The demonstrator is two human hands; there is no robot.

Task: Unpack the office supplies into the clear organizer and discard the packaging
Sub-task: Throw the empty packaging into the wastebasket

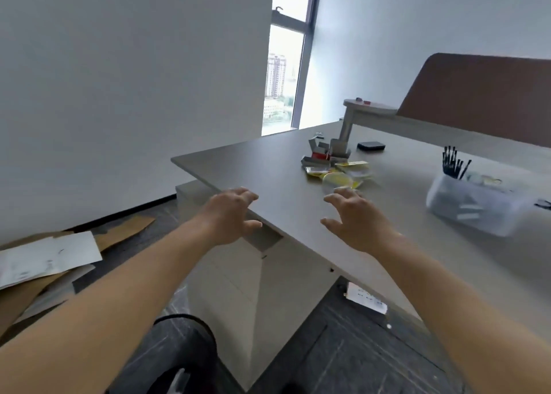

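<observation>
Both arms extended forward, palms down. Left hand [229, 215] over the near desk [268, 161] edge, fingers spread and loosely bent, holding nothing. Right hand [354, 218] above the desktop, fingers splayed, empty, just short of the yellow packaging [340, 174]. Clear organizer [477, 206], black pens [454, 162] upright in it, sits far right, well apart.

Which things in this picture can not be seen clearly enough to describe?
- Head view: contents of the clear organizer are motion-blurred; only dark pens standing in it are plain.
- Packaging pile: the labels are too small to read.
- Small red items on the round shelf: too small to identify.
- Black object at the right edge: cut off by the frame.
- Sheet on the floor: partly hidden by the desk.
</observation>
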